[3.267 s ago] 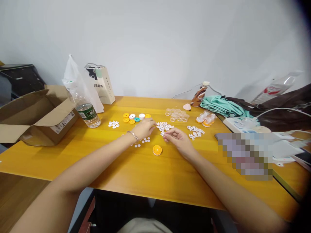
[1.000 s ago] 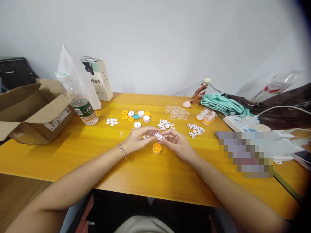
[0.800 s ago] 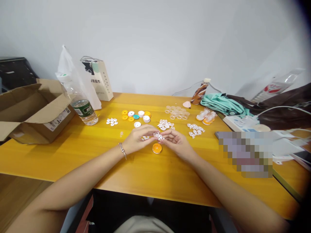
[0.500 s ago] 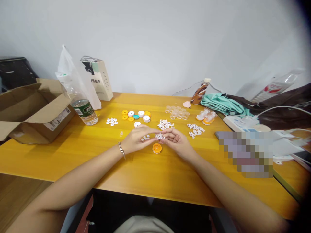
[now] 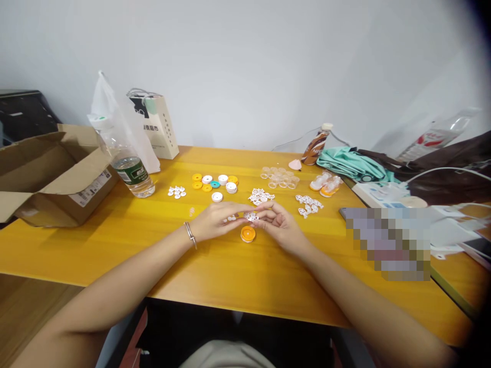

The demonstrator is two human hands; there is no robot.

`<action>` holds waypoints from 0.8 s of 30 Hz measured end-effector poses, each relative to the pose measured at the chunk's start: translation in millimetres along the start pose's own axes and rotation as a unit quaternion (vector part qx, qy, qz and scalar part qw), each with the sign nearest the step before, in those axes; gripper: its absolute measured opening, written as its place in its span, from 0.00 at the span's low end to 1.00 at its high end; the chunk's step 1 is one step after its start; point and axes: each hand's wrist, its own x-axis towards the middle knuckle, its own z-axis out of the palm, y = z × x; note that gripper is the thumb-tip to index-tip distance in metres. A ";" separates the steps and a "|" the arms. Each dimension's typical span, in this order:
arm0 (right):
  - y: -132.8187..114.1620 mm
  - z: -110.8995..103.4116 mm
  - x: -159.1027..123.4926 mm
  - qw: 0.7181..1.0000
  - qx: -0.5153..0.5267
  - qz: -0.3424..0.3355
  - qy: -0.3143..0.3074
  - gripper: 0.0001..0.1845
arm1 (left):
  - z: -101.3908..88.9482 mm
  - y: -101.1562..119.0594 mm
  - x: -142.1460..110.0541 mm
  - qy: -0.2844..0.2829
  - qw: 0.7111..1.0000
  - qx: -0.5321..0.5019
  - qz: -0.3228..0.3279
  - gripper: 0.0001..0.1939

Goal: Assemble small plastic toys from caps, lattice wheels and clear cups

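My left hand (image 5: 216, 221) and my right hand (image 5: 279, 224) meet over the middle of the yellow table (image 5: 230, 276). Their fingertips pinch small white plastic pieces (image 5: 251, 216) between them. An orange round cap (image 5: 248, 234) lies on the table just below the fingertips. A few tiny white discs (image 5: 230, 219) lie under my left fingers. Behind the hands are a heap of white pieces (image 5: 261, 197), a second heap (image 5: 309, 205) to the right, and a row of orange, white and teal caps (image 5: 215, 183). A bracelet is on my left wrist.
A water bottle (image 5: 128, 166), a plastic bag and a paper bag (image 5: 159, 128) stand at the back left beside an open cardboard box (image 5: 53, 174). Clear rings (image 5: 279, 178), a brown bottle (image 5: 316, 144), green cloth (image 5: 351, 166) and cables lie at the back right.
My left hand came back from the caps at the rear to meet my right hand above the orange cap. In the last second the fingers only shift slightly on the white pieces.
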 end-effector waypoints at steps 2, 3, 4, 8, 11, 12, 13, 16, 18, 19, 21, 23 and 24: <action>-0.5 0.7 0.3 1.000 -0.007 -0.003 0.002 0.13 | 0.8 0.8 -0.2 0.002 1.000 -0.008 -0.003 0.15; -0.5 1.1 0.4 1.000 -0.011 -0.004 0.002 0.13 | 1.3 1.3 -0.3 0.003 1.000 -0.008 -0.001 0.15; -0.3 1.6 0.5 1.000 -0.015 -0.004 0.004 0.13 | 1.8 1.9 -0.3 0.004 1.000 -0.007 0.001 0.15; 2.4 4.0 0.6 0.999 -0.030 -0.013 0.026 0.13 | 5.1 5.2 -0.4 -0.006 1.000 -0.024 0.016 0.15; 2.7 5.6 0.2 0.998 -0.037 -0.025 0.039 0.12 | 8.9 8.6 0.7 0.017 0.996 -0.075 -0.037 0.15; 2.3 5.9 0.0 0.998 -0.041 -0.030 0.043 0.12 | 10.3 9.7 1.4 0.032 0.991 -0.105 -0.078 0.16; 1.7 6.0 -0.2 0.997 -0.045 -0.034 0.047 0.11 | 11.8 10.6 2.1 0.041 0.981 -0.141 -0.125 0.17; 0.3 5.9 -1.2 0.997 -0.048 -0.051 0.045 0.10 | 15.6 12.0 4.4 0.029 0.937 -0.254 -0.240 0.14; 0.5 5.7 -2.0 0.996 -0.053 -0.059 0.032 0.09 | 17.2 12.8 5.6 0.014 0.913 -0.307 -0.268 0.10; 0.9 5.7 -2.4 0.996 -0.059 -0.063 0.028 0.09 | 17.8 13.4 6.0 0.016 0.905 -0.325 -0.274 0.10; 2.0 6.2 -3.4 0.994 -0.077 -0.072 0.028 0.09 | 18.9 15.6 6.7 0.032 0.894 -0.347 -0.283 0.09; 3.1 7.8 -4.5 0.992 -0.090 -0.083 0.040 0.10 | 20.5 19.0 7.1 0.049 0.888 -0.348 -0.297 0.09; 3.6 9.0 -5.0 0.990 -0.094 -0.090 0.049 0.10 | 21.5 20.9 7.1 0.058 0.888 -0.342 -0.304 0.09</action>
